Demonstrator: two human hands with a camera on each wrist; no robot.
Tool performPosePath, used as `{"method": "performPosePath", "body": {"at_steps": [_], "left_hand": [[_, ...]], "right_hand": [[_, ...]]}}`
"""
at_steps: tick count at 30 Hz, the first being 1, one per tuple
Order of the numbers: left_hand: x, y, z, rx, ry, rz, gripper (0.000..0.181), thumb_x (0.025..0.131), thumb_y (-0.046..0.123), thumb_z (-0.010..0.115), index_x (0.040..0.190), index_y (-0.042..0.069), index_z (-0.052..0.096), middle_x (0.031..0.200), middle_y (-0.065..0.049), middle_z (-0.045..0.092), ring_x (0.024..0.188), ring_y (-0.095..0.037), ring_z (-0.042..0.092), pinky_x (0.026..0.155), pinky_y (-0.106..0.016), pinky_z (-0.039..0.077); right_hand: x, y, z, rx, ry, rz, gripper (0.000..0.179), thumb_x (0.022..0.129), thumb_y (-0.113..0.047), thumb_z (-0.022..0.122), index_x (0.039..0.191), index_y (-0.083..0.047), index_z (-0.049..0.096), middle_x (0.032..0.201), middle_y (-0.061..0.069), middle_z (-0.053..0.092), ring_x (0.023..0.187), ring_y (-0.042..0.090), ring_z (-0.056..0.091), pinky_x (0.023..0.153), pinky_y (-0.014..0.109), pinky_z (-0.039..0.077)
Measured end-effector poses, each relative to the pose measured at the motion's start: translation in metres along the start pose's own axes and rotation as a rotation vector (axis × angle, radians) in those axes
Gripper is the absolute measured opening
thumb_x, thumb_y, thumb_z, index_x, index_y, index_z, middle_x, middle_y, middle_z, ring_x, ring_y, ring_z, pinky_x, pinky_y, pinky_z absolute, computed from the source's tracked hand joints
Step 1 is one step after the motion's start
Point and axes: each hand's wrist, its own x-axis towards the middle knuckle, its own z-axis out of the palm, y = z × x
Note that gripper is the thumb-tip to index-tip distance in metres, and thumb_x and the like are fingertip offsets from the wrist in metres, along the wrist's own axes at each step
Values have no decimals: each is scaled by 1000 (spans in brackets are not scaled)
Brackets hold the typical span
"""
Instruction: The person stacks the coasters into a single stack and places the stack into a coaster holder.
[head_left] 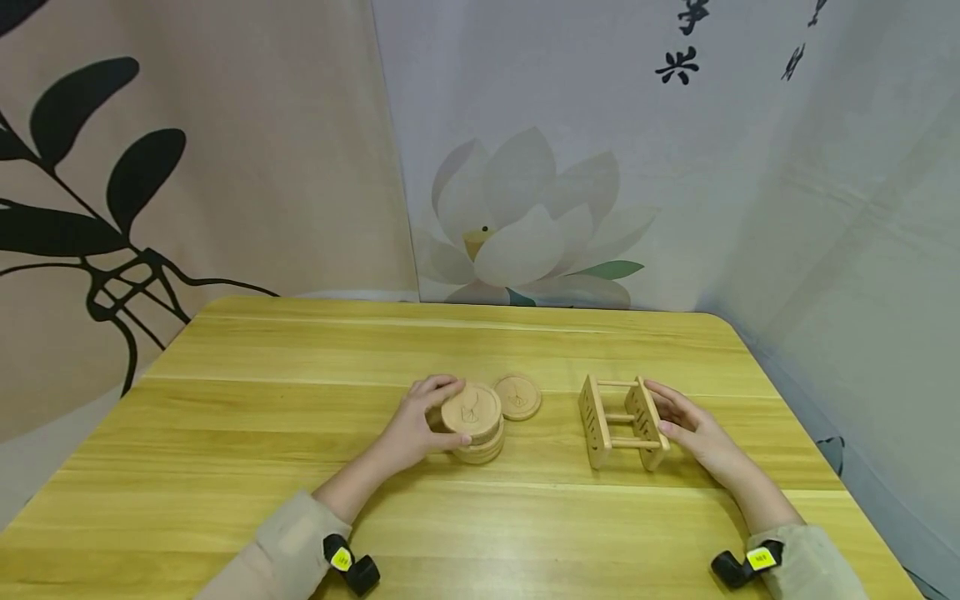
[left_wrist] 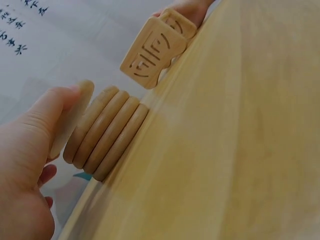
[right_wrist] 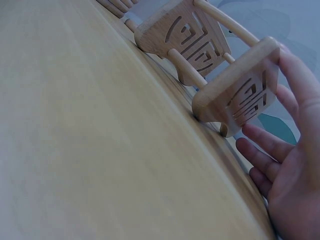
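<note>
My left hand pinches a round wooden coaster between thumb and fingers. A line-cut design marks its top face. Beneath it stands a stack of several matching coasters; a narrow gap shows between the held one and the stack in the left wrist view. Another coaster lies flat just behind the stack. To the right, a wooden coaster rack with two cut-out side panels joined by rods stands on the table. Against its right panel rests my right hand, thumb and fingertips touching the panel, fingers loosely extended.
The wood-grain table has rounded far corners. Behind it hang printed cloths, one with a lotus and another with dark leaves. A black wrist camera sits at each sleeve.
</note>
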Motion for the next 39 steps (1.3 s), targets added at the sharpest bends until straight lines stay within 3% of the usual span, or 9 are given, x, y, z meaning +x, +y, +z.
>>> {"method": "performPosePath", "body": {"at_steps": [5,13,23,32,39], "left_hand": [[-2,1,1,-2,-15,4,85,67,28,88,139,4,49,140,-7,45,130,-28,33,105,-60,11],[-5,2,3,7,-29,4,85,67,31,88,139,6,50,138,-3,47,129,-27,34,105,-56,16],[-7,3,4,-12,-45,10,82,68,30,88,137,6,52,137,-4,47,129,-28,34,101,-55,18],[-7,3,4,-8,-41,12,82,67,28,88,137,5,53,136,-5,48,129,-29,35,103,-58,15],[-8,3,4,9,-42,-6,83,66,30,89,137,7,53,137,-4,47,128,-29,35,101,-56,20]], "right_hand": [[0,0,0,-6,4,-1,55,98,0,48,150,-4,29,137,20,45,113,8,51,88,21,43],[-2,0,-1,-3,4,13,56,99,0,48,151,-6,28,137,15,46,114,8,51,88,21,42],[-2,1,-1,2,-1,5,56,99,0,47,151,-5,27,139,17,44,114,7,50,89,21,42],[-1,1,-1,3,-3,5,55,99,-1,48,151,-6,28,139,13,46,114,7,51,89,21,43],[-1,1,0,18,-8,0,55,99,-1,47,151,-5,28,139,12,45,115,8,51,89,21,43]]}}
